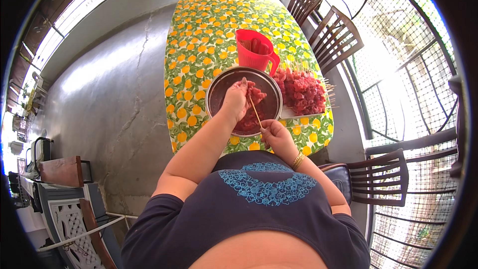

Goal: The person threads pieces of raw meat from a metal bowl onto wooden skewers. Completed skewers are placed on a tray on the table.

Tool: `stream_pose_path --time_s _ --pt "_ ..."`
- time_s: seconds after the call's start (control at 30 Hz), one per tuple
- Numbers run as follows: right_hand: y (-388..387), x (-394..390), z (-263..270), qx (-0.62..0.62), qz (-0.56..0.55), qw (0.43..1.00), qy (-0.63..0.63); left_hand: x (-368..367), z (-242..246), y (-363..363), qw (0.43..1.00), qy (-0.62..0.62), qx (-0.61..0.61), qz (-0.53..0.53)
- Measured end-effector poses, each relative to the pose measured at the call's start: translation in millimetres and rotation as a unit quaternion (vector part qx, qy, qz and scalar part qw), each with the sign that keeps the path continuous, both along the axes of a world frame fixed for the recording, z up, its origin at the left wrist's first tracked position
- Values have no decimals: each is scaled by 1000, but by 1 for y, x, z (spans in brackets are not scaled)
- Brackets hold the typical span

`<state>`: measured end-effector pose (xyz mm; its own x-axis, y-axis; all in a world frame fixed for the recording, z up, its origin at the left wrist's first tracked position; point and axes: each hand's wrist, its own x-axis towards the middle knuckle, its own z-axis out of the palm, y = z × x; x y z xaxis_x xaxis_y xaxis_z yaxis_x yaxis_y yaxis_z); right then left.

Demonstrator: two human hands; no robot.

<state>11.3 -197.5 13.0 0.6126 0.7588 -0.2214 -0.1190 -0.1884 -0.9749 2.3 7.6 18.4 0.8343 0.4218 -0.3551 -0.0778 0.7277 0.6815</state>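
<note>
Over a steel bowl (220, 82), my left hand (236, 99) is closed around pieces of raw meat (257, 95) at the upper end of a skewer. My right hand (277, 136) pinches the lower end of this thin wooden skewer (255, 113) near the bowl's front rim. More raw red meat (248, 122) lies in the bottom of the bowl, partly hidden by my left hand and forearm. To the right, a heap of skewered raw meat (304, 91) rests on a pale tray (293, 113), with bare stick ends poking out at the back and right.
Behind the bowl stands a red plastic pitcher (252, 58) with sticks inside. A table with a fruit-patterned cloth (201, 26) carries everything. Wooden chairs (336, 39) line its right side by a metal grille, and another chair (379, 179) stands close at my right.
</note>
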Motion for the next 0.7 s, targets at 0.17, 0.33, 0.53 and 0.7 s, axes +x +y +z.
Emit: stream_pose_path --time_s 0.17,0.33,0.53,0.7 --pt "-4 2 1 -56 12 980 -191 3 1 11 999 -33 22 8" --pt "-2 -3 -5 -29 -40 996 -69 1 2 -14 999 2 25 -30" --pt "4 13 -1 5 -93 994 60 4 -9 -28 986 32 78 -143" --pt "-9 25 1 15 -99 989 111 44 -67 14 884 173 358 -246"
